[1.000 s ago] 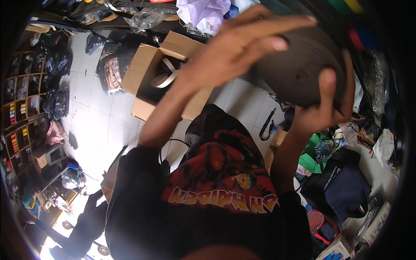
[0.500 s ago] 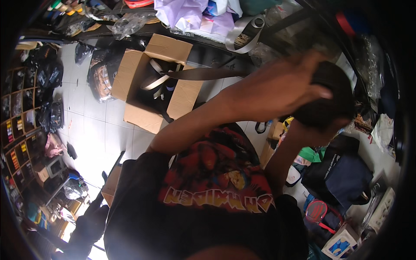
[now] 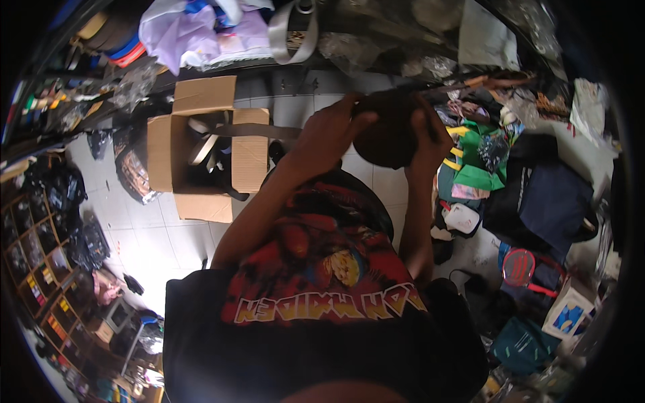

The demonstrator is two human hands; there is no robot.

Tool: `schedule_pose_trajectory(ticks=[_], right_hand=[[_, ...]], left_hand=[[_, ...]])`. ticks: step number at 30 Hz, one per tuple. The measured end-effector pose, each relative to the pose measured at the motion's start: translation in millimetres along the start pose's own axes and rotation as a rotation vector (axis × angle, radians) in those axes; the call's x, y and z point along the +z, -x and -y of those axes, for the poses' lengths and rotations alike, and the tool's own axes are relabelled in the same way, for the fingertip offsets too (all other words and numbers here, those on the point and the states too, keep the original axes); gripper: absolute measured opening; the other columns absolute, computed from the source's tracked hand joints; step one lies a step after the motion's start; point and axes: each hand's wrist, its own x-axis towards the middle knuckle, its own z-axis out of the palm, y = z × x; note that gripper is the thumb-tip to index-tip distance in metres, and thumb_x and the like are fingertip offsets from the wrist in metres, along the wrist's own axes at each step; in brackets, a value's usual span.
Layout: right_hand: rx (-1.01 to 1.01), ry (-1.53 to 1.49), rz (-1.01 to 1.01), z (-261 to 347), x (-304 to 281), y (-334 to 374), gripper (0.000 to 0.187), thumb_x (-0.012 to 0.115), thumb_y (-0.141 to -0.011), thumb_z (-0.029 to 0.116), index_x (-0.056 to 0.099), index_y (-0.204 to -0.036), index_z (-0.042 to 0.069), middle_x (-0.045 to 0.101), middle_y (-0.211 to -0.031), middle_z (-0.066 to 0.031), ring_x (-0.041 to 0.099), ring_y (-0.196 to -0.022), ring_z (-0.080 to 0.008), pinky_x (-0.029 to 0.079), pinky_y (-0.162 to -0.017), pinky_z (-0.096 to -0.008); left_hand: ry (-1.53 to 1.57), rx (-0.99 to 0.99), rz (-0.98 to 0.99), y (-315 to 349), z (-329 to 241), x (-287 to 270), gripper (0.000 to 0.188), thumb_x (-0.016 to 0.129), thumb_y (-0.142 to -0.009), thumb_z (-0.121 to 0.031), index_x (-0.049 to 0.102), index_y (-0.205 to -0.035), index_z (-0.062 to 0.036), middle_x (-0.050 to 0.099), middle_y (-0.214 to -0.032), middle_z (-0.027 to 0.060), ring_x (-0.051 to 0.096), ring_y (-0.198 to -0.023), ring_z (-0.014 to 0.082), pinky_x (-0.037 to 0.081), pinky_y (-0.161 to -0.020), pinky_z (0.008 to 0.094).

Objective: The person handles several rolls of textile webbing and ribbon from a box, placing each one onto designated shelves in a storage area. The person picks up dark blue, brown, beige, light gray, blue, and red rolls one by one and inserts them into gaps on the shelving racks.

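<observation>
Between my two hands is a dark, round, thick roll of webbing strap (image 3: 386,131), held up in front of my chest. My left hand (image 3: 329,133) grips its left side, thumb over the face. On the opposite edge, the fingers of my right hand (image 3: 430,138) close round the rim. A flat brownish strap (image 3: 259,130) stretches from the open cardboard box (image 3: 250,168) to my left hand; where it meets the roll is hidden. Inside the box lie loose pale strap loops (image 3: 203,149) and darker pieces.
A shelf above holds purple plastic bags (image 3: 201,37) and a grey-white strap roll (image 3: 293,33). At right lie green bags (image 3: 480,168), a dark blue bag (image 3: 554,208) and a red racket (image 3: 521,269). Wooden pigeonhole shelving (image 3: 44,269) stands at left.
Both hands and the roll have moved left, closer to the box. My left hand has gone from across the roll's top to its left side. The view has also turned.
</observation>
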Motion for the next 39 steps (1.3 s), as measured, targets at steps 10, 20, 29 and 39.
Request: schedule_pose_trajectory(ticks=[10,20,29,39], right_hand=[[0.026,-0.321,-0.480,5.6,2.3,28.4,0.048,0.064,-0.095,0.033,0.059,-0.126,-0.003,0.063,-0.119,-0.0130,0.059,-0.109,-0.0235,0.046,-0.095,-0.0359],[-0.125,-0.353,-0.008,29.2,-61.3,9.1,0.063,0.070,-0.083,0.036,0.045,-0.128,0.000,0.060,-0.113,-0.0139,0.061,-0.104,-0.0235,0.049,-0.091,-0.0349],[-0.318,0.053,-0.041,37.9,-111.1,10.0,0.076,0.069,-0.082,0.050,0.054,-0.127,-0.009,0.063,-0.118,-0.0203,0.063,-0.106,-0.0282,0.051,-0.091,-0.0375],[-0.181,-0.401,-0.448,60.9,-72.8,6.3,0.052,0.043,-0.101,0.036,0.052,-0.131,-0.006,0.056,-0.130,-0.0219,0.056,-0.119,-0.0322,0.047,-0.101,-0.0443]], left_hand=[[0.028,0.179,-0.087,-4.8,-27.3,40.0,0.043,0.045,-0.103,-0.030,0.036,-0.127,0.0044,0.060,-0.099,0.0310,0.060,-0.093,0.0492,0.047,-0.080,0.0484],[-0.224,0.374,-0.141,4.4,-80.7,37.9,0.048,0.057,-0.095,-0.024,0.039,-0.131,0.0014,0.055,-0.121,0.0265,0.057,-0.104,0.0480,0.048,-0.083,0.0506],[-0.288,0.658,-0.208,-7.5,-85.4,94.0,0.051,0.061,-0.091,-0.034,0.049,-0.128,-0.0001,0.060,-0.102,0.0175,0.063,-0.088,0.0355,0.050,-0.077,0.0424],[-0.324,0.514,-0.141,-26.7,-107.5,82.0,0.049,0.065,-0.087,-0.036,0.056,-0.123,-0.0035,0.062,-0.108,0.0189,0.066,-0.095,0.0344,0.054,-0.082,0.0433]])
